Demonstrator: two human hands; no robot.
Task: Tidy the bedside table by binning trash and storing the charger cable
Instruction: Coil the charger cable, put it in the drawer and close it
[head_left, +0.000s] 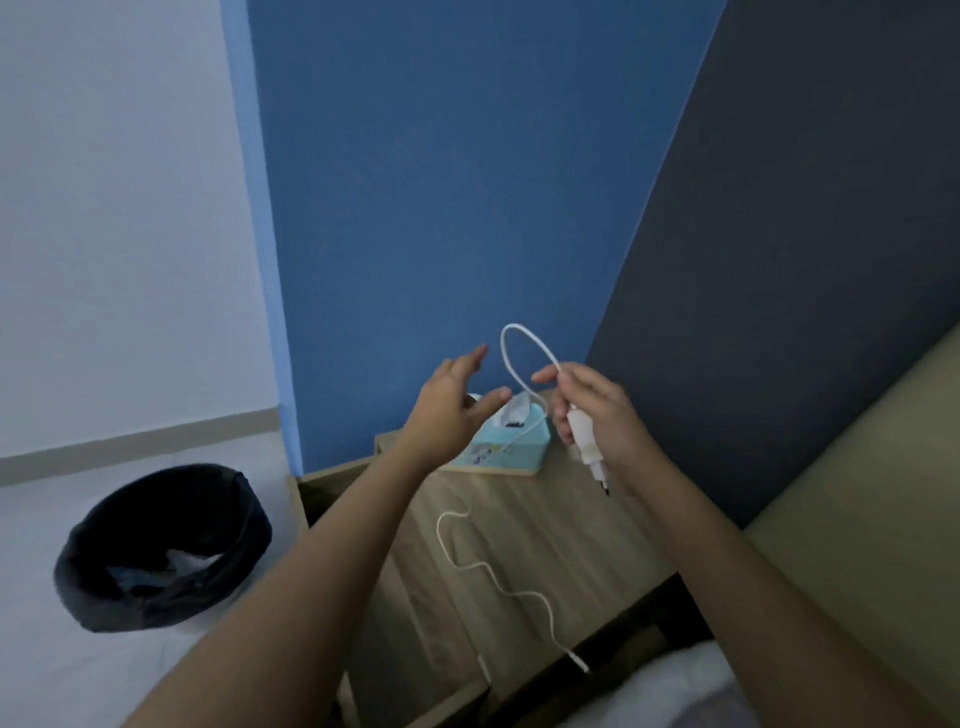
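Blue wall behind wooden counter (524, 525), right hand (592, 410) gripping white charger (584, 436), cable (498, 577) looping up then trailing over counter, left hand (452, 405) spread wide above tissue box (511, 449), black bin (161, 545) on floor

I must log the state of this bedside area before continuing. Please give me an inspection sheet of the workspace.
Surface: wooden bedside table, mostly bare.
Job's things: white charger plug held up; black bin on the floor to the left, with some trash inside.
Clutter: tissue box at the table's back.
Hands: right hand shut on the charger plug and cable; left hand open, holding nothing.
Cables: white cable loops above the right hand and trails across the table.
Surroundings: blue wall; bed on the right.
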